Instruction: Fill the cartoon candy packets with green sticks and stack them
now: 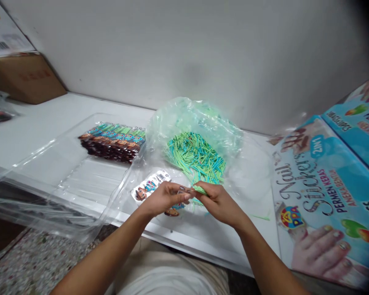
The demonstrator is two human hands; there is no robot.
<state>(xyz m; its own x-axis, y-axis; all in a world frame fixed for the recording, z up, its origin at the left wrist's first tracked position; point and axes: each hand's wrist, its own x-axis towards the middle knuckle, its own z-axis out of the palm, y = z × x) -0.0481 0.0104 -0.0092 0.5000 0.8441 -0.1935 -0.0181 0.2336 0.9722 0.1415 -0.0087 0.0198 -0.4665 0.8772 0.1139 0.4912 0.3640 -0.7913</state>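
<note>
My left hand [166,198] is closed on a small printed packet [173,212], its cartoon figure hanging below the fingers. Close beside it, my right hand [215,201] pinches a bunch of thin green sticks [199,189], their ends near the packet's top. Whether the sticks are inside the packet is hidden by my fingers. Just beyond both hands, a large clear plastic bag [190,112] lies open, showing many loose green and blue sticks [197,157]. To the left of my hands lies a flat cartoon-printed packet [149,186] with a barcode.
A clear plastic tray [89,180] overhangs the front edge of the white table [233,246] and holds stacked filled packets [113,141]. On the right stand blue "Nail Stickers" boxes [322,196]. A cardboard box [27,78] sits back left against the wall. One stray stick [260,217] lies at right.
</note>
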